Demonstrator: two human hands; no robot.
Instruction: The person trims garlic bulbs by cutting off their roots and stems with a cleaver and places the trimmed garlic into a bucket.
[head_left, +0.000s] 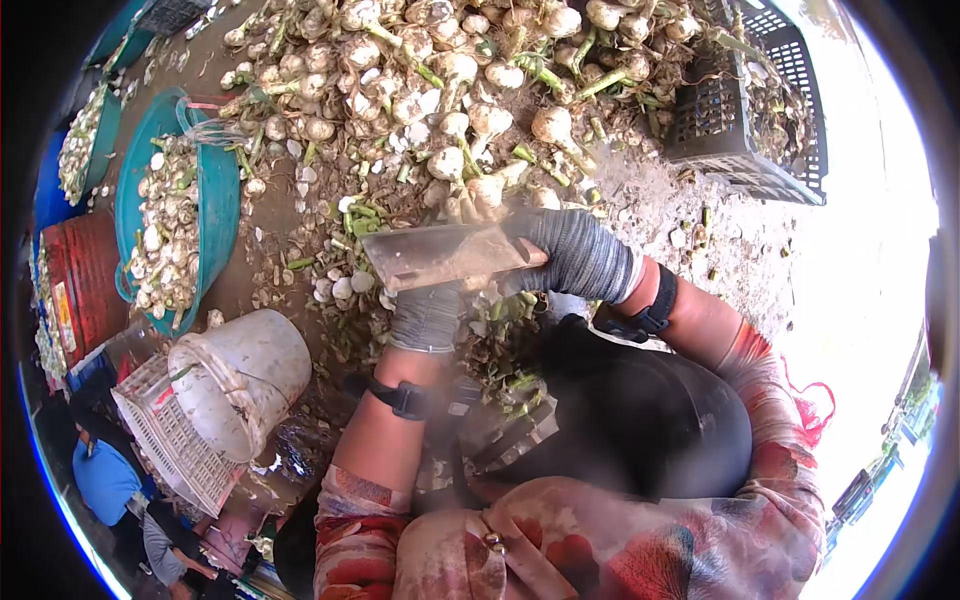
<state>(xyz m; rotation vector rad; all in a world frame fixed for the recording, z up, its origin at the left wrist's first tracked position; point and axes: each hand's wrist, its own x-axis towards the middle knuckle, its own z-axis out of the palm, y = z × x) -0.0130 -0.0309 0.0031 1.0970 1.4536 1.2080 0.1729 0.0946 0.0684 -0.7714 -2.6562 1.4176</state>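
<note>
My right hand (580, 252), in a grey knit glove, is wrapped round the handle end of a broad cleaver (445, 256). Its flat blade stretches leftward across my left hand (428, 316), also gloved in grey. The blade hides most of the left fingers; that hand appears closed on a garlic bulb (486, 188) showing just beyond the blade, though the contact is blurred. Cut green stem pieces (368, 218) and pale trimmed bits (343, 288) lie on the ground left of the blade.
A big heap of garlic (400, 75) with stems spreads ahead. A black plastic crate (745, 130) stands at the far right. To the left are a teal basket (218, 215) of garlic, a red tub (85, 285) and a white bucket (265, 365) on a pale crate (165, 425). Other people (105, 480) are at lower left.
</note>
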